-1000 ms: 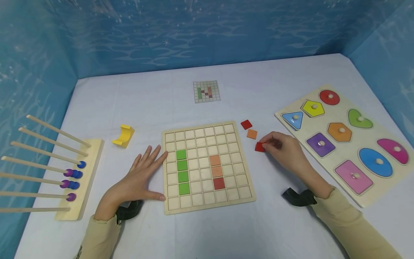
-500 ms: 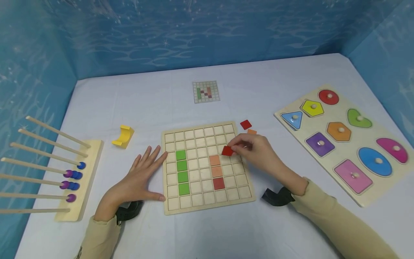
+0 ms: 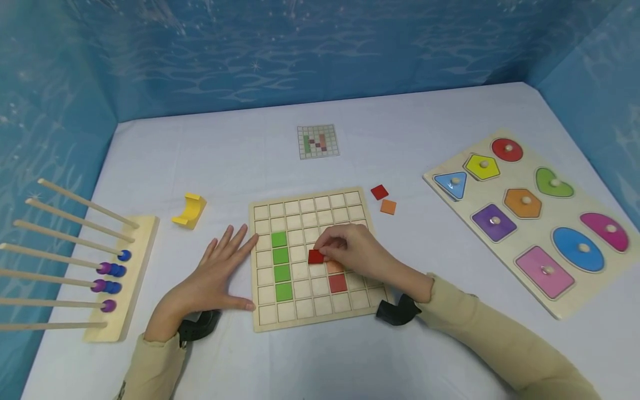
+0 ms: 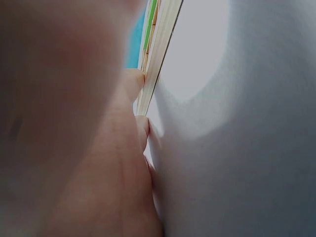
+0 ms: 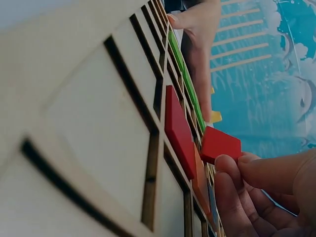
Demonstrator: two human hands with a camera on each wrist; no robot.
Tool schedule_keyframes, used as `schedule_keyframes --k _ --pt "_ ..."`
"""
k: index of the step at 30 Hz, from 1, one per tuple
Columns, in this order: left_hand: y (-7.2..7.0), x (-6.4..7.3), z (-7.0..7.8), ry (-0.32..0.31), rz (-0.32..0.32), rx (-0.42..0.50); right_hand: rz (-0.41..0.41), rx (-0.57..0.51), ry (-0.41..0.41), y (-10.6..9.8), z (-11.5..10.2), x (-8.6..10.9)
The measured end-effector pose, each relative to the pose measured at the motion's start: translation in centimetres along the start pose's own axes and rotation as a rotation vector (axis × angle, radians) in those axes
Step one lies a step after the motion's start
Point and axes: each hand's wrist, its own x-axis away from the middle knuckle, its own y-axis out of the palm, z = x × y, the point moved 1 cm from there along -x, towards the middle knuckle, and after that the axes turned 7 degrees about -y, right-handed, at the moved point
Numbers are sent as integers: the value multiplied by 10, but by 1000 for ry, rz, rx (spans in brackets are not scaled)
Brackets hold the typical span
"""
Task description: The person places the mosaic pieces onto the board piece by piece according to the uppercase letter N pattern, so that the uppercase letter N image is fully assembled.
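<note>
A wooden grid board (image 3: 324, 322) lies in the middle of the table. Green tiles (image 3: 282, 273) fill part of one column on its left side. Right of centre sit a red tile (image 3: 337, 283) and an orange tile (image 3: 334, 266), the latter partly covered by my hand. My right hand (image 3: 357, 250) pinches another red tile (image 5: 220, 144) between thumb and fingers, over the board's middle. Fingers spread, my left hand (image 3: 215, 275) touches the board's left edge with thumb and index fingertip. In the left wrist view, that hand's skin blocks much of the picture.
Beyond the board lies a small pattern card (image 3: 318, 141). A loose red tile (image 3: 379, 192) and orange tile (image 3: 388, 207) rest off its right side. A knobbed shape puzzle (image 3: 530, 222) stands right; a yellow curved block (image 3: 190, 211) and a bead rack (image 3: 122, 278) are left.
My right hand has picked up the red tile from the table right of the board and carried it left over the grid. The left hand has stayed in place.
</note>
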Motion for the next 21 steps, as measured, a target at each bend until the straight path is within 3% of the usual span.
schedule_keyframes --k 11,21 --pt "-1 1 0 -3 -13 14 -81 56 -28 4 -4 1" --pt "0 0 0 8 5 10 -88 80 -77 2 -5 1"
